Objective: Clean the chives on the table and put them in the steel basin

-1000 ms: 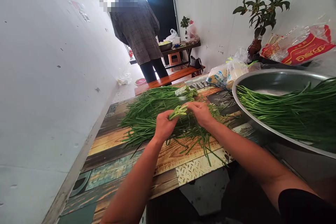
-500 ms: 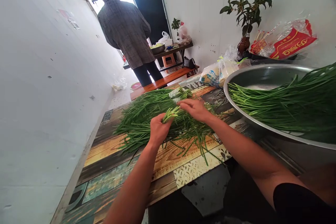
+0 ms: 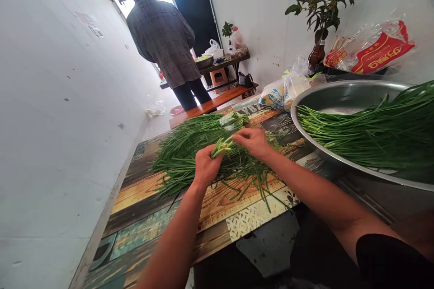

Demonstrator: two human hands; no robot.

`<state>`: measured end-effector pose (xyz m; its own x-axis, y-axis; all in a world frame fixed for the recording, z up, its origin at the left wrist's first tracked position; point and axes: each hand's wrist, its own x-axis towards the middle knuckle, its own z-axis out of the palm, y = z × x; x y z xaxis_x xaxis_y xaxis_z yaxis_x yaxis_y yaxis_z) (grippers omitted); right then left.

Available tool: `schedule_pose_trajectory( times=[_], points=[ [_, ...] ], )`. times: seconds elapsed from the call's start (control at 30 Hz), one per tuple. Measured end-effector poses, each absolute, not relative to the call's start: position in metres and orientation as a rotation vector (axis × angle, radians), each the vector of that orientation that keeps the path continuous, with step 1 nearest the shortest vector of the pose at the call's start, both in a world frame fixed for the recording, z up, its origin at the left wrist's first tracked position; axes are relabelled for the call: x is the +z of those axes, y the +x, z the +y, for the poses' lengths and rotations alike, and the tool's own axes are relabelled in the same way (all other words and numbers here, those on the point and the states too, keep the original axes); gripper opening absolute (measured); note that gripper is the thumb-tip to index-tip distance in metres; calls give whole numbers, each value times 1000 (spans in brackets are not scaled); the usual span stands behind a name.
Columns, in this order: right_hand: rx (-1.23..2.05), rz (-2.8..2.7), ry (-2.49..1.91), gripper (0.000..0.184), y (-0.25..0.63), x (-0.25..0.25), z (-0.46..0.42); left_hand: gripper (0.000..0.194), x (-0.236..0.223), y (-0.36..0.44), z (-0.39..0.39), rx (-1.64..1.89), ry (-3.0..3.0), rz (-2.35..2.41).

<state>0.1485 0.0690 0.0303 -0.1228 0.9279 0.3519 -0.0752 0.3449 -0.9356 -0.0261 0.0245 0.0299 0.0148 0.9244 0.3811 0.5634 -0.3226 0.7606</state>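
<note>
My left hand (image 3: 205, 168) is closed round a bunch of garlic chives (image 3: 221, 147), whose pale cut ends poke up past the thumb while the leaves trail left. Close by on the right, my right hand (image 3: 251, 142) pinches the tip of a stalk at that bunch's end. Under and behind both hands lies a heap of chives (image 3: 185, 137) on the table. White wrapping (image 3: 228, 121) binds stem ends at the back of the heap. Loose trimmings (image 3: 259, 180) are scattered below my right wrist.
A large steel basin (image 3: 317, 98) holding more chives (image 3: 366, 133) stands to the right. Plastic bags (image 3: 285, 90) and a potted plant (image 3: 317, 52) are behind it. A person (image 3: 162, 40) stands beyond the bench (image 3: 217, 101), back turned. A wall (image 3: 50, 122) runs along the left.
The view has shifted, moving the scene a little left. My right fingers, straighter half a second ago, are now pinched on a stalk. The left hand keeps its hold on the chives.
</note>
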Motion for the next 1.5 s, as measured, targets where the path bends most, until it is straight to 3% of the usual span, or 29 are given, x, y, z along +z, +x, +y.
schedule_pose_trajectory(
  times=[0.13, 0.27, 0.63, 1.03, 1.2, 1.33, 1.5],
  points=[
    [1088, -1142, -935, 41, 159, 33, 79, 28, 28, -28, 26, 1308, 1904, 1566],
    [1328, -1146, -1030, 55, 164, 32, 82, 25, 26, -28, 26, 1324, 1906, 1537],
    [1577, -1309, -774, 34, 148, 29, 67, 26, 26, -27, 25, 1313, 1923, 1545],
    [1284, -1242, -951, 18, 155, 33, 73, 34, 24, -30, 27, 1302, 1869, 1556],
    [1241, -988, -1089, 39, 174, 32, 91, 33, 25, -30, 26, 1342, 1862, 1546],
    [1173, -1277, -991, 29, 172, 34, 87, 28, 28, -28, 25, 1326, 1922, 1534],
    [1431, -1678, -917, 54, 154, 35, 65, 19, 30, -26, 23, 1222, 2082, 1478]
  ],
)
